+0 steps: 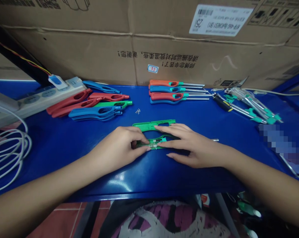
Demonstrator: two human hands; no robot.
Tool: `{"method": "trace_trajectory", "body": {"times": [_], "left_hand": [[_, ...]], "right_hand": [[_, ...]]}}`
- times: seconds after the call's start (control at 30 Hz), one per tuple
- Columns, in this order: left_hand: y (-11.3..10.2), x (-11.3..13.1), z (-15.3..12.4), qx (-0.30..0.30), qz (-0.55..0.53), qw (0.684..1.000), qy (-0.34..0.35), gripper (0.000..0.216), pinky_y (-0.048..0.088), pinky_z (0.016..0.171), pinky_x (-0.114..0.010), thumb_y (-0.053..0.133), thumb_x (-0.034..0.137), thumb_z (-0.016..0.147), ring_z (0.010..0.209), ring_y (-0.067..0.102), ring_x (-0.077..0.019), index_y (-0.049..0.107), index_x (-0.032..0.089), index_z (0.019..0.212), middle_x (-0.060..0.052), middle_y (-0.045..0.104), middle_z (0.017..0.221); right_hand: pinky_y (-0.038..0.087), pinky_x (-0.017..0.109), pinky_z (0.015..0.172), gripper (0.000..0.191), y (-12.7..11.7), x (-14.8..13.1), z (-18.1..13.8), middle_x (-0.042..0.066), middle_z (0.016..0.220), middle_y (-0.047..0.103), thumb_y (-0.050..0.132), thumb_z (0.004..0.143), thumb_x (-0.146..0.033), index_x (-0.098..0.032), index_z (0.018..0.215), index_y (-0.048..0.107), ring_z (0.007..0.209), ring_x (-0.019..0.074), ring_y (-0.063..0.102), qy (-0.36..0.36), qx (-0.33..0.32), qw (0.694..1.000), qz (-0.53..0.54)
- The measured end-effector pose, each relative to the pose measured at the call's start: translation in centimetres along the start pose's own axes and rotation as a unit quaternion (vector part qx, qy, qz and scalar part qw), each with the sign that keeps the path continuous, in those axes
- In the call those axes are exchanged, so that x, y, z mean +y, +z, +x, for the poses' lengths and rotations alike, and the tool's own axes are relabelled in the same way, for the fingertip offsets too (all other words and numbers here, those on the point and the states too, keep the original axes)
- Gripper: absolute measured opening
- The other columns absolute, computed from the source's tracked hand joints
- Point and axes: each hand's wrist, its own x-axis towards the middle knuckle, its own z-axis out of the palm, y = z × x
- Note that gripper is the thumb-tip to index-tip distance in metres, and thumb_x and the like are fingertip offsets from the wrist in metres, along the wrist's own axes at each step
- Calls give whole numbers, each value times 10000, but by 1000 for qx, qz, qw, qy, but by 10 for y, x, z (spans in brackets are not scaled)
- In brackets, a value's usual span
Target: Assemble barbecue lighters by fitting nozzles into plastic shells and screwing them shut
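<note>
Two green lighter shell halves lie on the blue table in front of me. The rear half (145, 126) rests with its hollow side showing. In the nearer half (161, 137) sit a clear fuel tank and teal parts (162, 140), and a metal tube end (215, 140) shows beyond my right wrist. My left hand (126, 143) pinches the tank end of the nearer half between thumb and fingers. My right hand (186, 145) has its fingers spread over the other end, fingertips touching the teal parts and the rear shell.
Assembled lighters (164, 88) are stacked at the back. Left of them lie coloured shell halves (94, 112), tiny pins (138, 111) and a power strip (44, 99). At right are a screwdriver (221, 101), tube assemblies (255, 105) and a phone (285, 148). A cardboard box (90, 56) stands behind.
</note>
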Motion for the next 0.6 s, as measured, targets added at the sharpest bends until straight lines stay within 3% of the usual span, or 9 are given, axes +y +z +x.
{"method": "trace_trajectory", "body": {"times": [0.1, 0.23, 0.3, 0.4, 0.6], "left_hand": [[-1, -1, -1, 2, 5, 1000, 4, 121, 487, 605, -255, 725, 270, 876, 649, 635, -123, 793, 210, 955, -12, 716, 872], [-3, 3, -3, 34, 31, 998, 33, 146, 519, 675, -285, 731, 284, 873, 739, 652, -155, 777, 212, 991, -21, 723, 911], [-2, 6, -3, 48, 50, 994, 86, 144, 536, 812, -328, 691, 260, 908, 904, 654, -196, 756, 203, 1023, -42, 723, 988], [2, 9, -4, 20, 69, 984, 165, 194, 503, 977, -384, 593, 219, 974, 1095, 610, -224, 713, 204, 1125, -72, 689, 1137], [14, 3, -6, -11, 116, 972, 204, 344, 489, 1032, -442, 494, 171, 1015, 1226, 577, -250, 616, 237, 1330, -95, 619, 1321]], "right_hand": [[400, 444, 1073, 223, -4, 3, 1, 115, 1360, 607, 621, 955, -253, -222, 1170, 673, 1283, 237, 538, 24, 41, 999, 13], [412, 373, 935, 86, -10, 6, 1, 63, 1078, 658, 630, 951, -251, -208, 1023, 651, 1050, 198, 586, 41, 42, 998, 14], [394, 358, 918, 69, -11, 7, 0, 51, 1036, 662, 618, 965, -257, -204, 1004, 640, 1017, 188, 584, 37, 32, 999, 15], [373, 354, 907, 110, -12, 7, 0, 44, 1001, 674, 632, 967, -303, -197, 995, 625, 990, 189, 586, 31, 14, 999, 4], [360, 349, 932, 59, -12, 7, 0, 24, 958, 696, 579, 989, -224, -195, 1001, 630, 946, 163, 604, 28, 13, 999, 9]]}}
